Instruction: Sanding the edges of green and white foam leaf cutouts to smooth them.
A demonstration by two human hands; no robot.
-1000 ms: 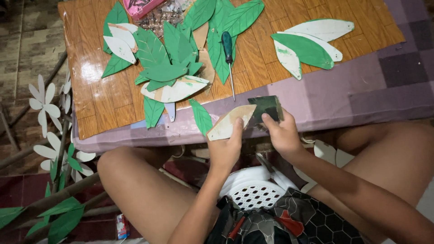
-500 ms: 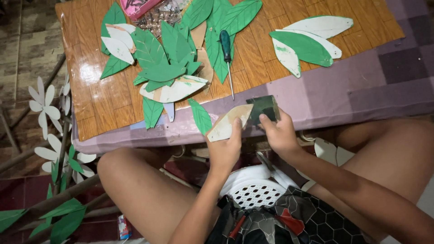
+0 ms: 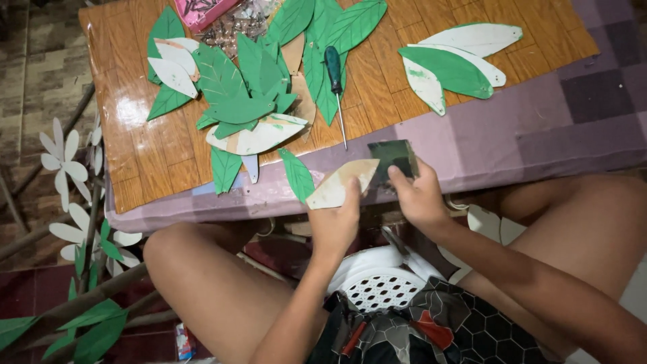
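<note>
My table [image 3: 559, 135] has a purple checked cloth w/ a wood-look mat [image 3: 155, 155] on top. On the mat: a heap of green paper leaves [image 3: 249, 87], white leaf cutouts [image 3: 259, 135], a green-handled screwdriver [image 3: 335, 74], a pink tray [image 3: 202, 10] at the far edge, plus a green & white leaf set [image 3: 458, 61] to the right. One green leaf [image 3: 297, 174] lies half on the cloth.

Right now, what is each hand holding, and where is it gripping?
The left hand pinches a pale leaf-shaped cutout at its lower edge. The right hand grips a dark green rectangular piece at its bottom edge.
</note>
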